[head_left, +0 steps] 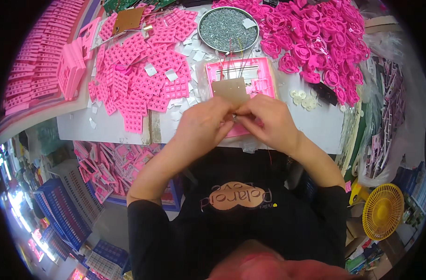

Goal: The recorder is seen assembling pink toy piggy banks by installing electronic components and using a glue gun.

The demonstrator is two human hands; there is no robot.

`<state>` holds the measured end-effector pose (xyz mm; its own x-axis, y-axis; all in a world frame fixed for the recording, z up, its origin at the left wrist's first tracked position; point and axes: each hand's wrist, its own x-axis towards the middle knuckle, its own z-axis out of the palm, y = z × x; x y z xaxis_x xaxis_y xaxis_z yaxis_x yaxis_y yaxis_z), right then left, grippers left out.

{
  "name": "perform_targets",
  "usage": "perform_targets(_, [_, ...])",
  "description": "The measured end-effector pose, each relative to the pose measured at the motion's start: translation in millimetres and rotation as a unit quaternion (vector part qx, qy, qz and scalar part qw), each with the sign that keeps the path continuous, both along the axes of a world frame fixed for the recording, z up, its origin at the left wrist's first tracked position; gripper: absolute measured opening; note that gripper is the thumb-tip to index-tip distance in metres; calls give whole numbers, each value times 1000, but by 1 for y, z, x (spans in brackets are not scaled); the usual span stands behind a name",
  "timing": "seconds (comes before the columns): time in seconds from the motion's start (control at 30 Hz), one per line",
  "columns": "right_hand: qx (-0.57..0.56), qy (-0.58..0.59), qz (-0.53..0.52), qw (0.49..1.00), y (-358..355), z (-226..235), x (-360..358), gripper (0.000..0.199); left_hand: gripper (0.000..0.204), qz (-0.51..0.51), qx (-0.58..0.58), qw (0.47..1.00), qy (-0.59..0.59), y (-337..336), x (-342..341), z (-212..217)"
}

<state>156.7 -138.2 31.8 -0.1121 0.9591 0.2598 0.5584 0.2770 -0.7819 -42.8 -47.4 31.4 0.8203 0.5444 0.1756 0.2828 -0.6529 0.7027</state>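
My left hand [204, 120] and my right hand [270, 122] meet fingertip to fingertip over the near part of a pink plastic housing [263, 65]. Both pinch at one spot; a small part there is mostly covered by my fingers, and I cannot make out its kind. Just beyond the fingertips a brown circuit board [230, 89] lies tilted over the housing, its near edge hidden by my hands. Thin wires [231, 60] rise from behind the board toward a round tray of small metal screws [228, 29].
Pink button pads [143, 70] with white paper bits spread to the left. Pink ring-shaped parts [311, 37] are heaped at the right, near white discs [304, 99] and a black part [324, 93]. Pink panels [70, 70] stand far left. A yellow fan [383, 211] is at lower right.
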Motion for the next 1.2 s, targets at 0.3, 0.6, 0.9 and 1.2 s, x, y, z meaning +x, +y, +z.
perform_targets(0.3, [-202, 10, -29, 979, -30, 10, 6, 17, 24, -34, 51, 988, 143, 6, 6, 1])
perform_targets(0.6, [-124, -234, 12, 964, -34, 19, 18, 17, 22, -45, 83, 964, 248, 6, 18, 5])
perform_targets(0.9, [-66, -271, -30, 960, -47, 25, 28, 26, 11, -81, 32, 993, 77, -25, 17, -2])
perform_targets(1.2, [-337, 213, -46, 916, -35, 11, 28, 18, 15, -40, 35, 998, -25, -32, 23, -7])
